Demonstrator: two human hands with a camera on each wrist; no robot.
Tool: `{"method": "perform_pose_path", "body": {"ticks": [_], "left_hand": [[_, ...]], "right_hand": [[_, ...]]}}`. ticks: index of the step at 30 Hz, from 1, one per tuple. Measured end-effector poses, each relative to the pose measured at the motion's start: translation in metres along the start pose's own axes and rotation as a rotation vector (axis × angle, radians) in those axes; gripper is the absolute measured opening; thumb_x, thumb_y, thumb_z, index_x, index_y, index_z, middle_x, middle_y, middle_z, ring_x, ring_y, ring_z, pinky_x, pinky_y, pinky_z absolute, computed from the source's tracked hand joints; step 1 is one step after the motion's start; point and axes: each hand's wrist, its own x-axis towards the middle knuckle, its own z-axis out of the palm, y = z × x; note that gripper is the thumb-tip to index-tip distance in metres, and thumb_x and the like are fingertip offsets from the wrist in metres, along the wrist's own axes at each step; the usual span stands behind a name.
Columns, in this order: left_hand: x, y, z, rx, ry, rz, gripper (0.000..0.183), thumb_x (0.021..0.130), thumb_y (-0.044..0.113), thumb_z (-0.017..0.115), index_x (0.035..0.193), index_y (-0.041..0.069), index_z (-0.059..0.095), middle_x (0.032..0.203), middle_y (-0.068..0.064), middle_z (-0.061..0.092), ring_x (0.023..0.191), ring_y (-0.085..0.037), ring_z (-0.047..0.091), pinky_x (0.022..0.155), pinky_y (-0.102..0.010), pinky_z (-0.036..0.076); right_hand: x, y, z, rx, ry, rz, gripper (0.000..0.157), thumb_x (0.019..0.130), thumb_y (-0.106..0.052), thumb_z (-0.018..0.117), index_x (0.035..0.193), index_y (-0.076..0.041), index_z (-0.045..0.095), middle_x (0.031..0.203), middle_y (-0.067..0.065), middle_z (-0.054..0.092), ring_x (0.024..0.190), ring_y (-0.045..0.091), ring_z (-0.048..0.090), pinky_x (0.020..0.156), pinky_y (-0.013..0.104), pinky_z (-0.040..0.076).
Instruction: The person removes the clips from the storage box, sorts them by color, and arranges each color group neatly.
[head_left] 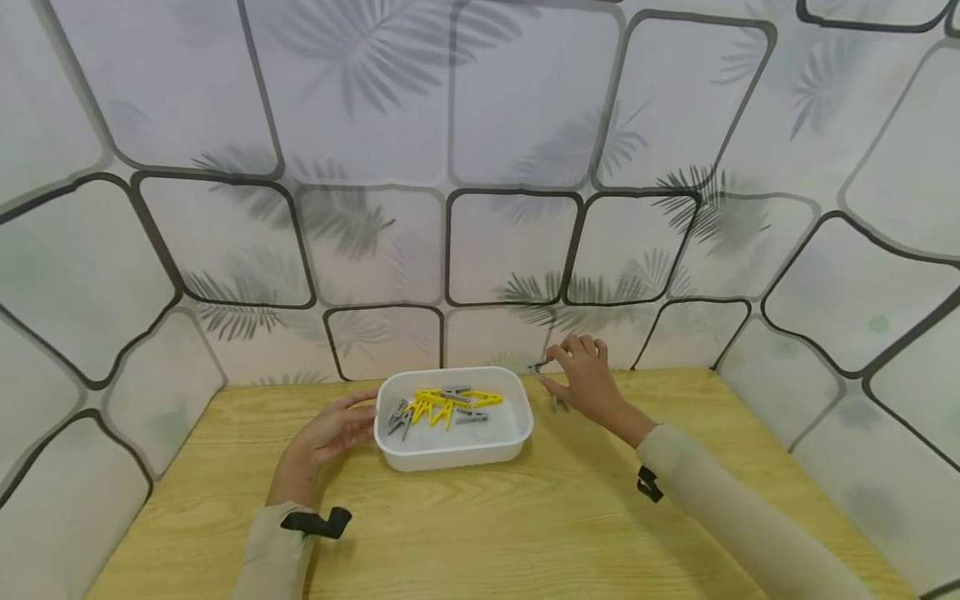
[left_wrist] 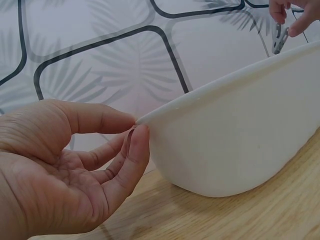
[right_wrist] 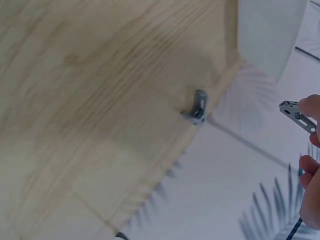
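Note:
A white plastic tub (head_left: 450, 461) stands on the table with several yellow clothespins (head_left: 422, 408) and grey clothespins (head_left: 471, 418) loose inside. At the tub's left end my left hand (head_left: 333, 429) pinches the rim between thumb and fingertips, as the left wrist view shows close up. Off the tub's right end, my right hand (head_left: 588, 379) holds a grey clothespin (right_wrist: 295, 114) between thumb and fingers, raised above the table. Below that hand, another grey clothespin (right_wrist: 199, 106) lies on the wood, close to the table's back edge.
The wooden table (head_left: 480, 533) runs back to a patterned cloth backdrop (head_left: 517, 250) with black outlines and leaf prints, which also closes off both sides. A dark band with a small black mount (head_left: 318, 523) sits on the left sleeve, and a similar one (head_left: 649, 484) on the right.

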Motion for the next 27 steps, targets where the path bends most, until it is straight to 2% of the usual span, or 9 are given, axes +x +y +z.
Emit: {"method": "perform_pose_path", "body": {"ticks": [7, 13, 19, 24, 27], "left_hand": [[-0.001, 0.002, 0.002, 0.004, -0.004, 0.002, 0.059, 0.104, 0.004, 0.054, 0.156, -0.004, 0.027, 0.112, 0.005, 0.07, 0.096, -0.005, 0.069, 0.084, -0.021, 0.058], [-0.002, 0.003, 0.002, -0.013, 0.002, -0.005, 0.059, 0.105, 0.003, 0.052, 0.157, -0.004, 0.025, 0.111, 0.006, 0.07, 0.094, -0.004, 0.069, 0.083, -0.02, 0.058], [-0.002, 0.003, 0.003, -0.029, -0.004, -0.009, 0.057, 0.105, 0.002, 0.051, 0.156, -0.004, 0.026, 0.11, 0.006, 0.07, 0.092, -0.005, 0.068, 0.081, -0.02, 0.058], [-0.002, 0.002, 0.002, -0.052, -0.02, -0.007, 0.056, 0.105, 0.001, 0.05, 0.156, -0.004, 0.026, 0.109, 0.004, 0.071, 0.091, -0.005, 0.069, 0.081, -0.02, 0.059], [-0.002, 0.002, 0.002, -0.054, -0.02, -0.008, 0.056, 0.105, 0.001, 0.051, 0.156, -0.003, 0.026, 0.11, 0.005, 0.071, 0.092, -0.005, 0.069, 0.081, -0.02, 0.059]], "right_hand": [[-0.027, 0.027, 0.002, -0.038, -0.001, 0.102, 0.038, 0.08, -0.024, 0.089, 0.103, -0.01, 0.062, 0.098, 0.014, 0.054, 0.093, 0.036, 0.043, 0.085, 0.059, 0.032], [-0.051, 0.042, 0.005, -0.025, -0.079, 0.183, 0.037, 0.08, -0.022, 0.088, 0.101, -0.008, 0.061, 0.096, 0.015, 0.053, 0.092, 0.038, 0.043, 0.083, 0.059, 0.031], [-0.068, 0.047, 0.006, -0.052, -0.129, 0.218, 0.037, 0.081, -0.024, 0.088, 0.101, -0.007, 0.06, 0.098, 0.016, 0.054, 0.093, 0.039, 0.046, 0.087, 0.062, 0.034], [-0.074, 0.046, 0.008, -0.034, -0.156, 0.253, 0.035, 0.085, -0.025, 0.085, 0.099, -0.006, 0.058, 0.098, 0.017, 0.056, 0.098, 0.042, 0.048, 0.089, 0.064, 0.035], [-0.076, 0.045, 0.01, -0.074, -0.197, 0.28, 0.035, 0.086, -0.026, 0.083, 0.099, -0.006, 0.057, 0.099, 0.017, 0.055, 0.104, 0.043, 0.048, 0.091, 0.064, 0.036]]}}
